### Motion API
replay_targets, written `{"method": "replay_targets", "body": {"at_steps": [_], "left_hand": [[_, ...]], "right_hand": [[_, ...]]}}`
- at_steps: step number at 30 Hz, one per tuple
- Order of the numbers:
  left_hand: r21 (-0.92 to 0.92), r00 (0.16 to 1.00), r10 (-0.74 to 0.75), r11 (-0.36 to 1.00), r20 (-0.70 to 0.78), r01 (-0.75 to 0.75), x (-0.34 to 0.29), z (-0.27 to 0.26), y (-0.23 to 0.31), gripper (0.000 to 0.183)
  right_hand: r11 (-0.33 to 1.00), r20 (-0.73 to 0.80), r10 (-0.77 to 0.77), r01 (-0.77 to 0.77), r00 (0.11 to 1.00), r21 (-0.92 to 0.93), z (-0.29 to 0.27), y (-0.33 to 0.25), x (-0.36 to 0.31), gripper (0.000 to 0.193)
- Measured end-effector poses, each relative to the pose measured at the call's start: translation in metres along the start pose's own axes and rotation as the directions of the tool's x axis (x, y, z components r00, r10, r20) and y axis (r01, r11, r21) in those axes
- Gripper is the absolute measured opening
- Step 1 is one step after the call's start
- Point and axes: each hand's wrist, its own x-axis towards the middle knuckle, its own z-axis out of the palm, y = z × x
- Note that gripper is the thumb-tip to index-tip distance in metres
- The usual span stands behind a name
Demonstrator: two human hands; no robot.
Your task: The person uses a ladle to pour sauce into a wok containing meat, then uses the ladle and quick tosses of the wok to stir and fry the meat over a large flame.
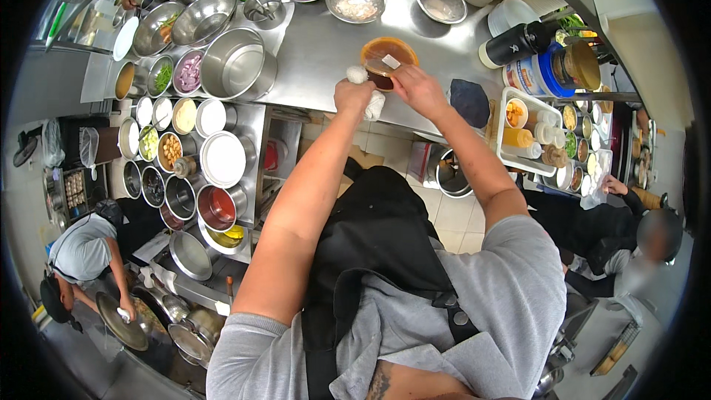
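At the near edge of the steel counter (326,44) stands a round orange-brown tub (378,47) with a small white label (391,61) on its near side. My left hand (354,96) is closed around a bunched white cloth (357,74), whose ends stick out above and below the fist, close to the tub's left side. My right hand (419,92) pinches the tub's near right edge, just below the label. Its fingertips are partly hidden, so whether they grip the rim or a wrap over it does not show.
Steel bowls (355,0) line the counter's back; a large pot (233,63) stands left. A dark folded cloth (469,102), black bottle (515,44) and white tray (511,152) with squeeze bottles lie right. Co-workers stand at far left (85,248) and far right (622,252).
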Motion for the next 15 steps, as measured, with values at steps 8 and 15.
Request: {"method": "replay_targets", "body": {"at_steps": [8,15], "left_hand": [[-0.002,1.000,-0.009,1.000,0.005,0.009,0.000,0.007,-0.006,0.035],[-0.278,0.988,0.005,0.960,0.156,0.039,-0.021,-0.003,0.015,0.024]], "right_hand": [[1.000,0.104,0.003,-0.005,0.995,0.026,-0.031,0.027,0.044,0.014],[0.951,0.146,0.272,-0.289,0.951,0.113,-0.060,0.098,0.085,0.019]]}}
